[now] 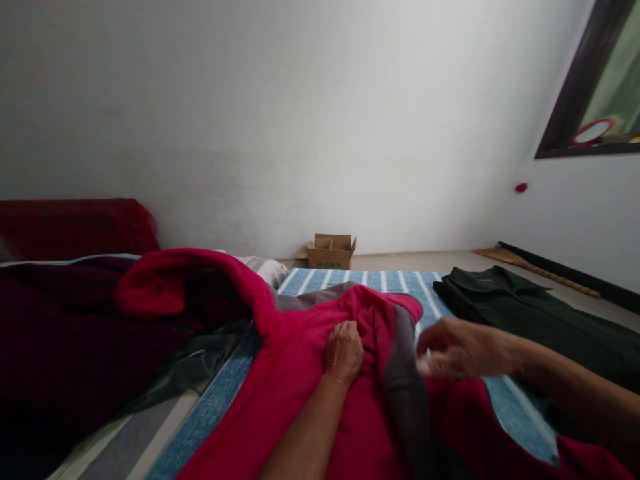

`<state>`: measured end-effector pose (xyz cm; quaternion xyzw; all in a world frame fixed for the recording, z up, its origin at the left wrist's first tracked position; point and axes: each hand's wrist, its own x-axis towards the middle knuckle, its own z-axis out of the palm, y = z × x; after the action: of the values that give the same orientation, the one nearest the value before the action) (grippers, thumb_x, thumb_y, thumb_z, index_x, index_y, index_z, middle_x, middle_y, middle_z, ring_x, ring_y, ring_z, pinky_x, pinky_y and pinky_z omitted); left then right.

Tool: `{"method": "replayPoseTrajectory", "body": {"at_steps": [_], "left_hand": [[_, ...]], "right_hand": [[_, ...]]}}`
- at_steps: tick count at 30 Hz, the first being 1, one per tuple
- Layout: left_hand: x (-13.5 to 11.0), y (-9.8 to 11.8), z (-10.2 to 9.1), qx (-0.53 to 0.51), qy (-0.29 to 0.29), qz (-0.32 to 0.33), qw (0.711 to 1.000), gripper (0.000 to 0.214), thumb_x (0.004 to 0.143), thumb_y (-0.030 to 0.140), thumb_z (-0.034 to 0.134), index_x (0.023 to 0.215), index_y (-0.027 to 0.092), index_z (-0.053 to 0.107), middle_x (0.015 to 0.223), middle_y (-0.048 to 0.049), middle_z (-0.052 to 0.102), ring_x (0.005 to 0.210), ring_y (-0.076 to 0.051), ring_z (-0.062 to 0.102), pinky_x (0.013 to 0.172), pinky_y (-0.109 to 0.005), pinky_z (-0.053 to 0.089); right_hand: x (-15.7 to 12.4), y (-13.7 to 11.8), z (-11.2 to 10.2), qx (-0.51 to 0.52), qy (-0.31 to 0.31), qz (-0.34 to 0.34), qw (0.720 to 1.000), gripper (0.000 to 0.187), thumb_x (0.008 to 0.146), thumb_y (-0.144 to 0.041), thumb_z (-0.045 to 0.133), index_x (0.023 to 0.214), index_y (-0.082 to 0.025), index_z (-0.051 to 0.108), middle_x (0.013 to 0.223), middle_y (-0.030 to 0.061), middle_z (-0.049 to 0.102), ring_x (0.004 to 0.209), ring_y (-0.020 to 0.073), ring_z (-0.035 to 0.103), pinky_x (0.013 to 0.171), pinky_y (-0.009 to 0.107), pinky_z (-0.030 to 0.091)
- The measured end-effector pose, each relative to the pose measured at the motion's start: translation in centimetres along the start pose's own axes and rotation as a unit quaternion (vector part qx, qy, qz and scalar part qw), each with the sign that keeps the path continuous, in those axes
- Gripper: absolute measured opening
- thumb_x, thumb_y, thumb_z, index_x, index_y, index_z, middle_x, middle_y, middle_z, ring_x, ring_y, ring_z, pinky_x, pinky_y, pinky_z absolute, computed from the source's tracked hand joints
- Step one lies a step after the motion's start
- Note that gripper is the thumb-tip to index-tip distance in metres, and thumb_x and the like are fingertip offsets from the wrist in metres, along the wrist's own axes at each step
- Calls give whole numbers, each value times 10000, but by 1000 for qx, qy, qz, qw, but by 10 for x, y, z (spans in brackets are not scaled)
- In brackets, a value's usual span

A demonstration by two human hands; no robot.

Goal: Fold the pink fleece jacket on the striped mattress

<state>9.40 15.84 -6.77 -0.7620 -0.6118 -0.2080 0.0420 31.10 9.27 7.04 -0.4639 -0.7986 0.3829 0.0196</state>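
A red fleece garment (300,360) with grey trim lies spread over a blue striped bedcover (350,280). My left hand (344,350) rests on it near the collar, fingers curled into the red cloth. My right hand (450,350) hovers just right of the grey trim, blurred by motion, with its fingers drawn together; what they hold, if anything, does not show.
A dark green garment (520,313) lies flat at the right of the bed. Dark maroon bedding (65,320) is heaped at the left. A small cardboard box (331,251) stands on the floor by the white wall. A framed picture (595,87) hangs at upper right.
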Motion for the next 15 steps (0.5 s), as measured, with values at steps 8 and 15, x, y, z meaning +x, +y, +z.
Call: {"method": "replayPoseTrajectory", "body": {"at_steps": [8, 15], "left_hand": [[-4, 14, -7, -27, 23, 24, 999, 248, 859, 77, 349, 858, 156, 584, 893, -92, 620, 887, -230, 550, 831, -346, 431], [-7, 28, -9, -40, 70, 78, 994, 292, 893, 140, 330, 1066, 138, 566, 1164, -128, 579, 1111, -248, 485, 991, -383, 360]], "right_hand": [[94, 23, 10, -57, 165, 192, 966, 299, 800, -358, 527, 683, -98, 616, 644, 109, 650, 555, 180, 615, 459, 229, 428], [88, 25, -70, -216, 355, 152, 897, 351, 792, -113, 420, 1088, -147, 605, 1074, 153, 636, 1019, 284, 567, 760, 311, 414]]}}
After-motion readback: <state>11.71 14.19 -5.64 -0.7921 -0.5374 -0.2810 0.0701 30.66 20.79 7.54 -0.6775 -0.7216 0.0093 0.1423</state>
